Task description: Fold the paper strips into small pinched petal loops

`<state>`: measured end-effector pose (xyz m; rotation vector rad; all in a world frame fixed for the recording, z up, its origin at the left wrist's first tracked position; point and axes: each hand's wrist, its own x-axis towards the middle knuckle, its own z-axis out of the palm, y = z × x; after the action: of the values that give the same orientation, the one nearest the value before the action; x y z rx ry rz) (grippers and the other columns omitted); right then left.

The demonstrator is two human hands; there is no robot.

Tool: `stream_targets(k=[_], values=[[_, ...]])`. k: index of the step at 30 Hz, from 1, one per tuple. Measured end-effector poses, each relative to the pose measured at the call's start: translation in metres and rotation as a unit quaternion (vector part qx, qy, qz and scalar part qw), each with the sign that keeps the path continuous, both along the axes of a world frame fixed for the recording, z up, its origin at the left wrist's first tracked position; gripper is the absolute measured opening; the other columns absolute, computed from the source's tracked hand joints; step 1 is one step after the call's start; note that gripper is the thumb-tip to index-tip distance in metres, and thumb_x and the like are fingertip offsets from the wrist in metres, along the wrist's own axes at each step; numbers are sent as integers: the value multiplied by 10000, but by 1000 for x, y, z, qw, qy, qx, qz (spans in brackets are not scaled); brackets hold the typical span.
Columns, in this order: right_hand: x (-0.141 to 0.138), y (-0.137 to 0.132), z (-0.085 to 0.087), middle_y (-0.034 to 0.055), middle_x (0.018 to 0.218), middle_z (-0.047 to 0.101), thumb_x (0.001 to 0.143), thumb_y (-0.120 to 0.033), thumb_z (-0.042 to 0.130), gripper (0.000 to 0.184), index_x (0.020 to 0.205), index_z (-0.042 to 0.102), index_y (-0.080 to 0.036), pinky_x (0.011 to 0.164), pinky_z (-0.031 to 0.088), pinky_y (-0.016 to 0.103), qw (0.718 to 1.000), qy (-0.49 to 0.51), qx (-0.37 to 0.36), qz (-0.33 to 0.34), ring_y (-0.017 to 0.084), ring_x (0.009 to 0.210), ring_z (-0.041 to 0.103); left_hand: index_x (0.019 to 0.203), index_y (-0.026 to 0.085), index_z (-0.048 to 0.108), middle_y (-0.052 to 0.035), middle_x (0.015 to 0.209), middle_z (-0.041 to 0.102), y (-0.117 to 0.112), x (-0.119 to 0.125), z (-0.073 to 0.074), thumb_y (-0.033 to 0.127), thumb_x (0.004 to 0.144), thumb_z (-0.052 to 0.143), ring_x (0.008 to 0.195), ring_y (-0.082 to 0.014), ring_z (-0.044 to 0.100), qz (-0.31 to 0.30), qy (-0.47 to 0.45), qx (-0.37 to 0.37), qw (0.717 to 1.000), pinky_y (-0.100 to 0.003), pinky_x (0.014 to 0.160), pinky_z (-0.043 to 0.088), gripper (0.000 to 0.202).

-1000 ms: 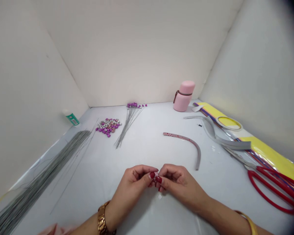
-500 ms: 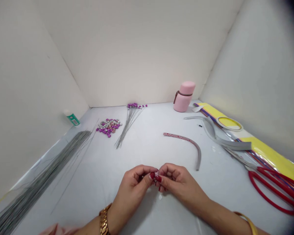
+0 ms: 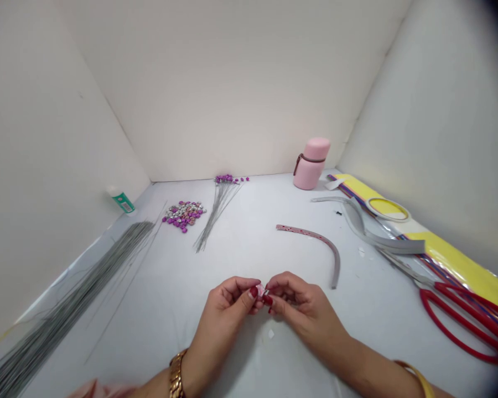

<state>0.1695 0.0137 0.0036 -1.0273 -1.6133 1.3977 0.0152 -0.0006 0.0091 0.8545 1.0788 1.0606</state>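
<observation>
My left hand (image 3: pixel 224 303) and my right hand (image 3: pixel 302 304) meet above the white work surface (image 3: pixel 216 260). Their fingertips pinch a small pink and silver piece (image 3: pixel 260 291) from both sides, and the fingers hide most of it. A tiny white paper scrap (image 3: pixel 270 333) lies below my hands. The nearest larger item is a curved pink dotted strip (image 3: pixel 315 236), lying apart from my right hand and beyond it.
A long bundle of thin grey wires (image 3: pixel 66 298) lies at left. Beyond are a pile of purple and silver beads (image 3: pixel 183 215), beaded wires (image 3: pixel 219 213), a glue bottle (image 3: pixel 122 202) and a pink flask (image 3: pixel 311 163). Red-handled scissors (image 3: pixel 460 320) and grey strips (image 3: pixel 357 226) lie at right.
Both hands have risen slightly up the view, still pinching the small piece, which now shows a little more pink between the fingertips. The objects on the surface have not moved.
</observation>
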Motion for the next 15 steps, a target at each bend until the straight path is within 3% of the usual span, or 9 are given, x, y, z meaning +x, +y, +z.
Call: stream_targets(k=[8,15], values=[[-2,2,4,11,688,643,799,-224,548,65,770,566,-169,606,440,233,997,41,-70,0,120,634,565,806,120,637,-15,648,609,-3,2,2,197,764,599,618,-97,525,9,-30,-11,999,-210,633,404,96],[-4,4,6,0,624,625,759,-243,587,105,715,557,-153,549,402,214,991,33,-126,-21,104,582,541,820,137,648,-33,697,654,-5,-1,-1,219,755,603,679,-136,576,14,73,50,996,-233,652,440,114]])
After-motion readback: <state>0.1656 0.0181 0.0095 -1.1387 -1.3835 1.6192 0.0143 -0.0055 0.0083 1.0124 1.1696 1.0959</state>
